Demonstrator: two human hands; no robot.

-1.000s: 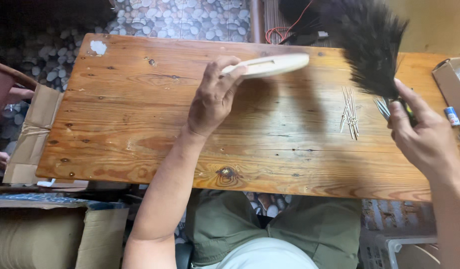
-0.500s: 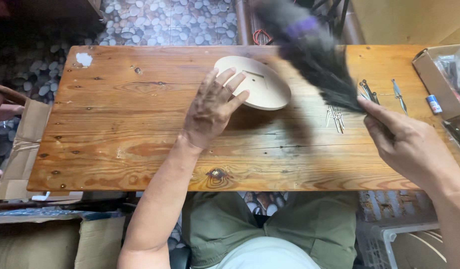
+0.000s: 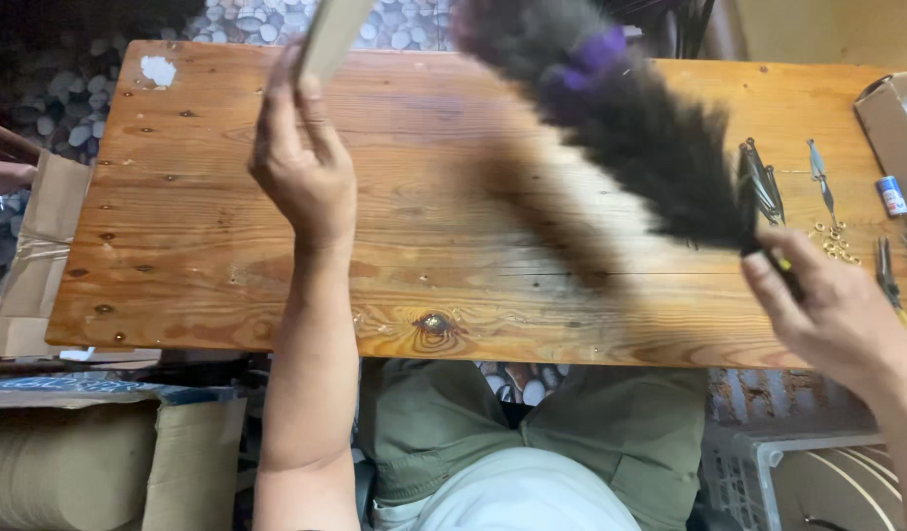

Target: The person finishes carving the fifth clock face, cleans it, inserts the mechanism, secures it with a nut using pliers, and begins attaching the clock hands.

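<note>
Item: pale flat wooden piece [image 3: 332,34], lifted off the tabletop [image 3: 198,226] since a moment ago and now gripped upright by the left hand [image 3: 301,172], while the right hand [image 3: 832,310], clenched on a dark feather duster [image 3: 630,118], apparently sweeps the vacated boards.

Bare forearms without sleeves, olive-green trousers [image 3: 630,433], and what looks like a pale shirt [image 3: 512,497].

One wooden table [image 3: 227,246]. On it, two hands: left hand [image 3: 301,172], right hand [image 3: 832,315]. One feather duster [image 3: 640,128] above it. One pale board [image 3: 330,34]. Maybe four small metal tools [image 3: 763,182] near its right end, blurry.
</note>
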